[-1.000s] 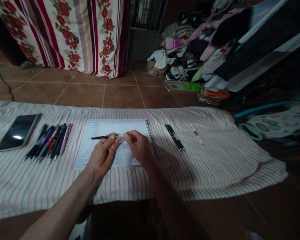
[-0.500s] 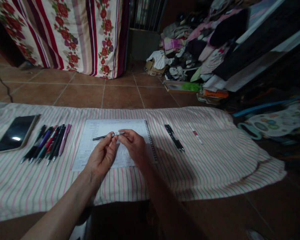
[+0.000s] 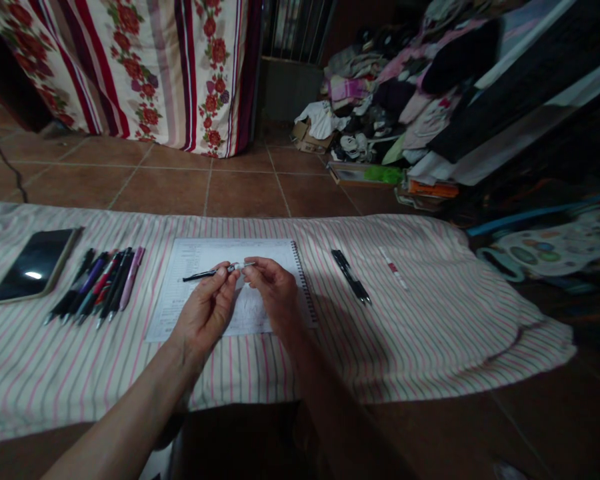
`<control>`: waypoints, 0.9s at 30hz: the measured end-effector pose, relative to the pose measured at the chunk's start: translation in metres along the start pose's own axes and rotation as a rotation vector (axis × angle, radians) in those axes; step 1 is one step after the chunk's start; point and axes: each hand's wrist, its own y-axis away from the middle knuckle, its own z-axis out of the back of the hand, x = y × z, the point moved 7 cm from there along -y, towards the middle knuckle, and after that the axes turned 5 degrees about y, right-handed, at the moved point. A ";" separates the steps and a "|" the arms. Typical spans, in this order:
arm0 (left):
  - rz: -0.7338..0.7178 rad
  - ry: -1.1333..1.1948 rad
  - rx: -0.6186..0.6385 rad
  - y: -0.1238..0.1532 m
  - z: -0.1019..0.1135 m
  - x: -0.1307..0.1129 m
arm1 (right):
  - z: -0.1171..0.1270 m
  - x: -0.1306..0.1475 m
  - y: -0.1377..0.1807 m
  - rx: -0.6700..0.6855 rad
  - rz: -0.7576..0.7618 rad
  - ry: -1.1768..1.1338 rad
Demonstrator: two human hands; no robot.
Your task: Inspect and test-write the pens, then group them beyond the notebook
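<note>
Item 1, pen [image 3: 205, 273]: dark barrel with a pale, silvery end section; you hold it level just above the spiral notebook [image 3: 195, 257], its dark end pointing left; your left hand [image 3: 205, 310] has its grip pinching the barrel near the pale section; your right hand [image 3: 275, 293] has its grip pinching the pale end piece [image 3: 240, 266]; the two hands nearly touch over the notebook's middle.

Item 2, spiral notebook: open, printed page up, binding along its right edge; it lies flat on the striped cloth [image 3: 430, 320] that covers the surface.

Item 3, row of pens [image 3: 97, 287]: several laid side by side, left of the notebook, untouched.

Item 4, phone [image 3: 35, 263]: dark screen up, further left of the notebook, beyond the row.

Item 5, black pen [image 3: 351, 276]: right of the notebook, lying alone; a thin white pen [image 3: 393, 267] lies further right again.

Step in hand, as judged: you appear to be working the end piece against the barrel, taking apart or closing up, which of the two cannot be told. A next move would call for a steady left grip while the right turns or pulls along the barrel's line, kept over the notebook so small parts land on paper.
</note>
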 end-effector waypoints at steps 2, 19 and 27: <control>-0.014 -0.018 0.026 0.000 -0.001 -0.001 | 0.000 0.000 0.000 -0.013 -0.011 0.005; -0.126 -0.157 0.091 -0.001 -0.003 -0.008 | 0.002 0.003 0.004 -0.045 -0.048 0.008; -0.130 -0.140 0.083 -0.001 -0.005 -0.006 | 0.002 0.000 0.002 -0.030 -0.050 -0.055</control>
